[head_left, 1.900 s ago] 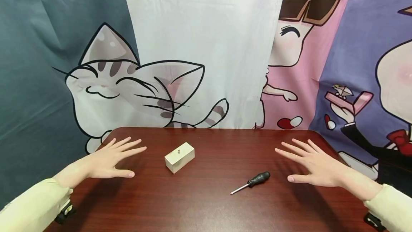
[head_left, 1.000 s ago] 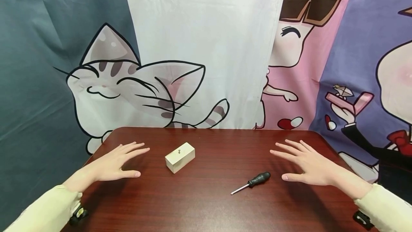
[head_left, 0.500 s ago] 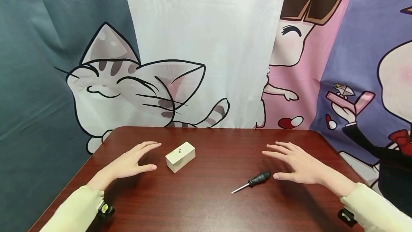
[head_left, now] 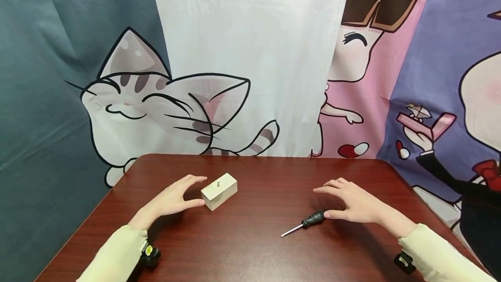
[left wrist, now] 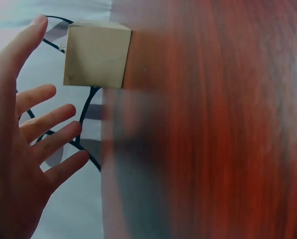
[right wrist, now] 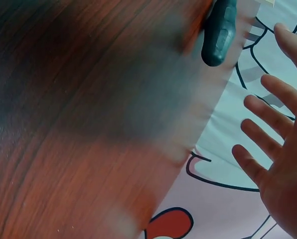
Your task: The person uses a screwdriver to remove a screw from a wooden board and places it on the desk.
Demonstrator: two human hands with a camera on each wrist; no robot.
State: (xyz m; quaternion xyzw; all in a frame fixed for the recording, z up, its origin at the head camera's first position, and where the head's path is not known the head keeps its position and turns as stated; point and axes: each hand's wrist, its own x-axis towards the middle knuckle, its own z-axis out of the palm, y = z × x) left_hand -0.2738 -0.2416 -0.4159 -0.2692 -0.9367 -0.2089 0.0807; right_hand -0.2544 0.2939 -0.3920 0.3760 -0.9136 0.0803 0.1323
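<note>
A pale wooden block [head_left: 220,193] lies on the table, a small screw standing up from its top face. Just left of it is my left hand [head_left: 172,198], thumb and fingers spread, holding nothing. The left wrist view shows a gap between that hand and the block's end face [left wrist: 97,57]. A screwdriver [head_left: 313,219] with a black handle lies with its tip pointing toward the near left. Above and right of its handle hovers my right hand [head_left: 352,203], its thumb overlapping the handle's end in the head view. In the right wrist view the handle [right wrist: 220,35] stands apart from the relaxed fingers.
The dark red wooden table [head_left: 235,247] has rounded far corners. Behind it hangs a curtain [head_left: 250,55] printed with a cartoon cat and figures. A small black device is strapped at each wrist.
Both hands have moved inward: the left rightward to the block, the right leftward to the screwdriver handle. Their fingers have bent a little. Block and screwdriver lie where they were.
</note>
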